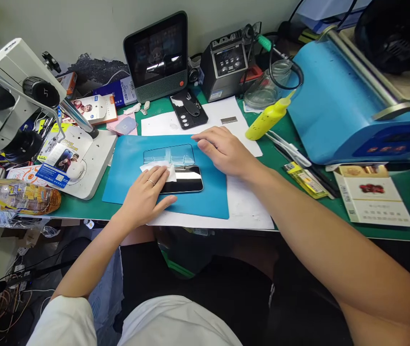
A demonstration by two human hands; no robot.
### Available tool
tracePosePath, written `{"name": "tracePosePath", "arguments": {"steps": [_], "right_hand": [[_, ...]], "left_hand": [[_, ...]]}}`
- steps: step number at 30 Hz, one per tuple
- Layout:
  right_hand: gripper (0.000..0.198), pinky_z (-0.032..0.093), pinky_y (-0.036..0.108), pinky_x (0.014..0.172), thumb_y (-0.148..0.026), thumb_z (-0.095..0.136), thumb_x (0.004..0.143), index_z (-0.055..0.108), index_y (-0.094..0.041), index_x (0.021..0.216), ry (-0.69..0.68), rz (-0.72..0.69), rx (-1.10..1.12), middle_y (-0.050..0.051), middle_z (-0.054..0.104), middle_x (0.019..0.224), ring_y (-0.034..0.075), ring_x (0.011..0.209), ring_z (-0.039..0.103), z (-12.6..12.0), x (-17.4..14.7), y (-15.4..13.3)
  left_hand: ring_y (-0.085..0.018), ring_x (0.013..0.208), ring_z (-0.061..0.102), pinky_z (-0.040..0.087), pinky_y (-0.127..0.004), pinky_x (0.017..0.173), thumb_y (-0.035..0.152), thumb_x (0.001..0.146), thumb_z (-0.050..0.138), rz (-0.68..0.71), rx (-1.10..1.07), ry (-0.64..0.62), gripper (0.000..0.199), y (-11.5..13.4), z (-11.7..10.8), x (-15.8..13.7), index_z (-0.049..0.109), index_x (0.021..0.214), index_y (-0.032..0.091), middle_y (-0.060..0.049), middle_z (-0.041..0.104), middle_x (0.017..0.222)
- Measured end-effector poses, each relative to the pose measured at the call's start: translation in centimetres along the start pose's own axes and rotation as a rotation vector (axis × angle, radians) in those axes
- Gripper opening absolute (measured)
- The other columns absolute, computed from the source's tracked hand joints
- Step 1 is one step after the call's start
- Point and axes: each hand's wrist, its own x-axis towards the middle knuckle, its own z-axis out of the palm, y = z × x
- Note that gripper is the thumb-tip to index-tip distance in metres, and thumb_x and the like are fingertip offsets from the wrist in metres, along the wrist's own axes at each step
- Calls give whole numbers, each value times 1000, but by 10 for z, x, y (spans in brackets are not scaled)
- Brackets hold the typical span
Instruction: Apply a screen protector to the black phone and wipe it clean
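My left hand [147, 190] presses a white tissue [171, 174] down with its fingers, thumb stretched out to the side. Beneath the tissue lies a phone [190, 180] with a glossy black face that reflects a white band. Just behind it is a thin clear panel with a dark border [181, 153], streaked with reflections. My right hand [223, 150] hovers by the panel's right corner, fingers extended and the thumb a little apart. Whether its fingertips touch the panel, I cannot tell. The phone and panel rest on a blue mat [126, 163].
Behind the mat lie a dark phone back [188, 110] and a small metal blade [229, 120]. A yellow squeeze bottle [268, 119], tweezers [287, 146] and a cigarette pack [372, 194] are to the right, before a blue machine [334, 105]. A microscope stand [93, 178] is at left.
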Motion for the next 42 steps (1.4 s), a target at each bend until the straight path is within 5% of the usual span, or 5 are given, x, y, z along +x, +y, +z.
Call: {"name": "tracePosePath", "arguments": {"steps": [7,14,25,31,42], "right_hand": [[61,45,54,103,-68,32,103,72,-24,117,-20,0,20,13,73,115,33,114,62,0,1,-5],[38,49,44,85,-56,56,98,71,-22,105,-169,-83,9,11,71,97,29,94,63,-4,-1,-15],[47,37,30,63,-61,51,97,72,-20,93,-418,56,-53,1,65,66,18,62,57,-20,1,-27],[62,37,30,60,-70,60,88,69,-20,124,-574,96,-76,2,69,74,20,64,61,-39,-11,-24],[71,38,29,61,-75,54,90,67,-18,130,-498,67,-93,1,65,70,19,62,60,-33,-26,-22]], "left_hand": [[-37,158,30,31,-54,127,73,100,41,-109,10,-93,91,17,-9,-39,22,166,14,-19,31,169],[-37,158,29,30,-55,127,75,98,42,-106,-21,4,93,17,5,-10,28,164,11,-22,34,167],[-39,157,31,33,-56,126,80,94,46,-168,15,15,100,35,10,-13,32,162,7,-23,34,167],[-39,153,39,38,-53,124,80,94,47,-218,62,26,100,49,5,-45,34,161,8,-23,41,164],[-35,154,39,36,-51,125,72,100,44,-227,75,8,87,34,2,-16,42,156,5,-22,42,163]]}}
